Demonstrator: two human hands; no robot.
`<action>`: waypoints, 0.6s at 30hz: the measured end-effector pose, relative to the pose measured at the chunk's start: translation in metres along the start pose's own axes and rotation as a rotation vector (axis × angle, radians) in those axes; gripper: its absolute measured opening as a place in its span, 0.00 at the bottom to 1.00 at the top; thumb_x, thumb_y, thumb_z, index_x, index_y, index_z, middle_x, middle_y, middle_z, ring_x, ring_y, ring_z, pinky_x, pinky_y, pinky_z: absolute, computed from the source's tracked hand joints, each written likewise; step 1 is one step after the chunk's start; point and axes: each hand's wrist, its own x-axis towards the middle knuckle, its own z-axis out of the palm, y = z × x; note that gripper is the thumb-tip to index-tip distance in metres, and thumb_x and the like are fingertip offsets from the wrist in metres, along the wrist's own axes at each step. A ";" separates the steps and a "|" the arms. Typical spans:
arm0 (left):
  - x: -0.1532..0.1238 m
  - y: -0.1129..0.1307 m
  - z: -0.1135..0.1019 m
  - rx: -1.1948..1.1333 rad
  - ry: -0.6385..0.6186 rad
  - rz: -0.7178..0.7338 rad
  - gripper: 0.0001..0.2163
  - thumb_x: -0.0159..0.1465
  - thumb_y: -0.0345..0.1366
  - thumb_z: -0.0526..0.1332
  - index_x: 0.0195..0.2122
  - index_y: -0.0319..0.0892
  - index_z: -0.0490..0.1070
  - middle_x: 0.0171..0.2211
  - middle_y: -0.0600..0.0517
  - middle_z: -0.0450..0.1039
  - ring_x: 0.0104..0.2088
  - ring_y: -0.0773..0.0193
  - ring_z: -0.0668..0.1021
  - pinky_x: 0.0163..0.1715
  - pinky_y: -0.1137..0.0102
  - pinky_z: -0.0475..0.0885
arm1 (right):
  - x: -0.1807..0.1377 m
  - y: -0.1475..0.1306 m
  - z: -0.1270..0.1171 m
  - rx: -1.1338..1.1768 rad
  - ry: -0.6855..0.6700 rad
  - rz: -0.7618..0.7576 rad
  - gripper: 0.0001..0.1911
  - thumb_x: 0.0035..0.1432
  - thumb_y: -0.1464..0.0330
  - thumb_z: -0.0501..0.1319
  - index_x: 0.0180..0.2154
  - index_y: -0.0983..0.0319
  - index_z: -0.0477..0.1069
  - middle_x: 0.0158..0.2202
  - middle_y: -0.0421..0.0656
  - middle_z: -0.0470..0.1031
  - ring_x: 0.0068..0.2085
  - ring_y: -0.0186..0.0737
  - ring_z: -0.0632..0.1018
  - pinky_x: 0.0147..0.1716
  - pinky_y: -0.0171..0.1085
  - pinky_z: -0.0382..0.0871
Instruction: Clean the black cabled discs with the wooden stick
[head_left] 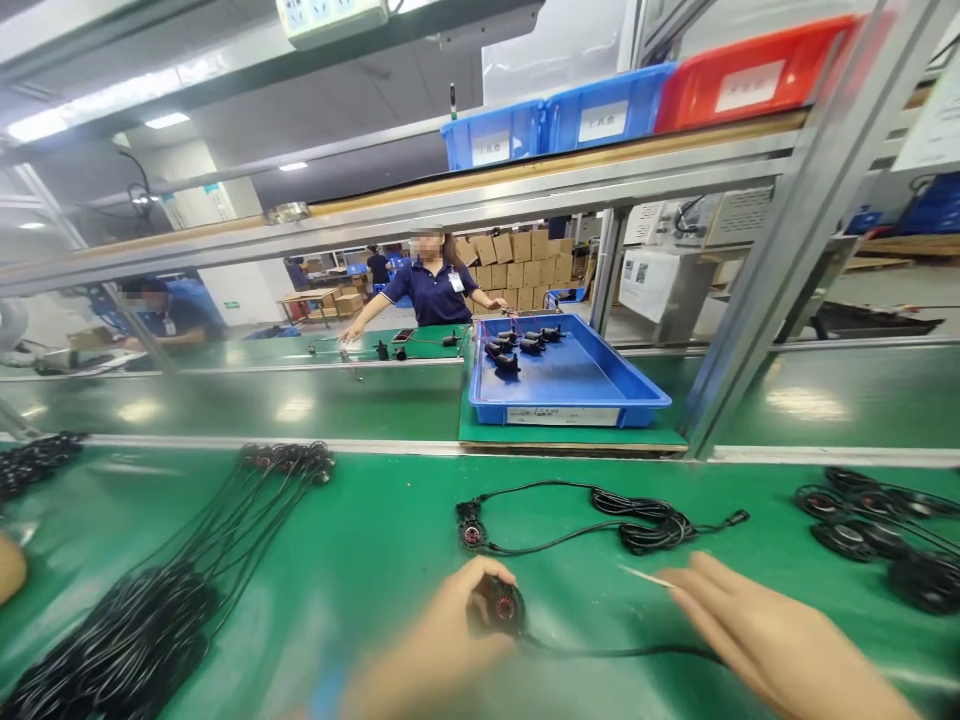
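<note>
My left hand [431,640] is closed around a small round black part [505,604] with a red ring-like centre, turned up towards me. A black cable [607,653] runs from that part to the right and passes under my right hand [772,630]. Between the thumb and fingers of my right hand is a thin pale stick [645,576], its tip pointing left towards the part. Just beyond my hands a similar round black part [472,535] lies on the green table, joined to a coiled black cable [652,520].
On the left lies a large bundle of black cables [127,630]. More round parts with cables [862,530] lie at the right. A blue tray [570,413] holding several black parts stands beyond the table, under a metal-framed shelf [405,205]. A co-worker [431,285] sits opposite.
</note>
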 end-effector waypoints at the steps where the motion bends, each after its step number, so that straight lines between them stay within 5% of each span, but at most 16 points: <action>1: -0.001 0.000 0.002 -0.029 -0.011 -0.001 0.21 0.49 0.24 0.65 0.46 0.42 0.71 0.40 0.50 0.73 0.37 0.62 0.74 0.42 0.68 0.68 | 0.014 -0.014 0.006 -0.017 -0.107 -0.080 0.17 0.68 0.58 0.48 0.40 0.51 0.75 0.36 0.43 0.76 0.34 0.41 0.78 0.30 0.37 0.70; 3: -0.001 -0.001 0.005 -0.065 -0.023 0.010 0.22 0.49 0.26 0.67 0.47 0.41 0.72 0.44 0.48 0.74 0.37 0.62 0.74 0.41 0.68 0.68 | 0.039 -0.037 0.017 -0.035 -0.255 -0.145 0.15 0.67 0.65 0.50 0.35 0.55 0.74 0.33 0.43 0.73 0.32 0.41 0.76 0.30 0.37 0.69; 6: -0.001 -0.004 0.010 -0.153 -0.011 0.053 0.23 0.50 0.30 0.70 0.50 0.41 0.73 0.50 0.44 0.71 0.39 0.61 0.75 0.39 0.68 0.68 | 0.061 -0.061 0.027 -0.032 -0.285 -0.151 0.10 0.64 0.68 0.54 0.33 0.58 0.72 0.34 0.44 0.72 0.35 0.44 0.75 0.34 0.41 0.68; 11: 0.004 -0.004 0.018 -0.475 0.071 0.042 0.24 0.52 0.38 0.73 0.48 0.43 0.67 0.49 0.43 0.74 0.45 0.58 0.76 0.46 0.65 0.69 | 0.048 -0.092 0.031 0.380 -0.357 -0.033 0.06 0.62 0.62 0.59 0.40 0.56 0.69 0.36 0.41 0.76 0.36 0.40 0.77 0.35 0.36 0.72; 18: 0.020 -0.024 0.023 -0.678 0.096 -0.063 0.29 0.40 0.41 0.79 0.42 0.41 0.72 0.43 0.42 0.79 0.42 0.56 0.80 0.45 0.66 0.72 | 0.016 -0.104 0.058 0.491 -0.145 -0.166 0.26 0.65 0.69 0.53 0.62 0.46 0.57 0.53 0.40 0.75 0.50 0.45 0.78 0.46 0.41 0.76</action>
